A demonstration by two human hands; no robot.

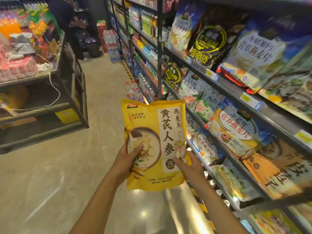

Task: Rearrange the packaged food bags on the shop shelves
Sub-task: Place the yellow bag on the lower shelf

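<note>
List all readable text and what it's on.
"黄芪人参": yellow bag
"燕麦片": same bag
"药食同源 滋润有方": same bag
"营养燕麦片": blue-orange bag
"25% 15%": black bag
Everything else: too blurred.

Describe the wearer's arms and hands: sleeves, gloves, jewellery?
The left hand and right hand are both bare: no gloves, no watch or wristband. Both forearms are uncovered down to the frame's bottom edge, so no sleeve shows. No rings on the visible thumbs; the fingers hidden behind the yellow bag cannot be checked.
</note>
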